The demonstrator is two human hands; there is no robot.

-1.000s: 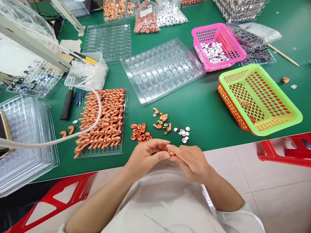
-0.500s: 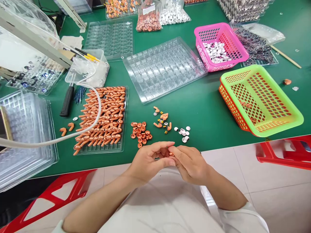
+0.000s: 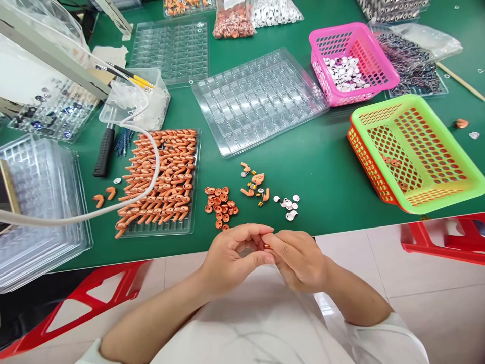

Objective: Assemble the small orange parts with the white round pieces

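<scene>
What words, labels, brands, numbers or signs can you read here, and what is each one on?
No text can be read in this view.
White label on the bag of copper-colored pieces: cut off by the top edge, no legible words.
Small copper-colored part at the right hand: mostly covered, no readable marking.

Our left hand (image 3: 229,260) and right hand (image 3: 301,259) hide most of a small copper-coloured part (image 3: 267,246) (we see only a sliver); the view's edges crop the clear tray stack (image 3: 56,202) and the wooden stick (image 3: 460,81).
</scene>
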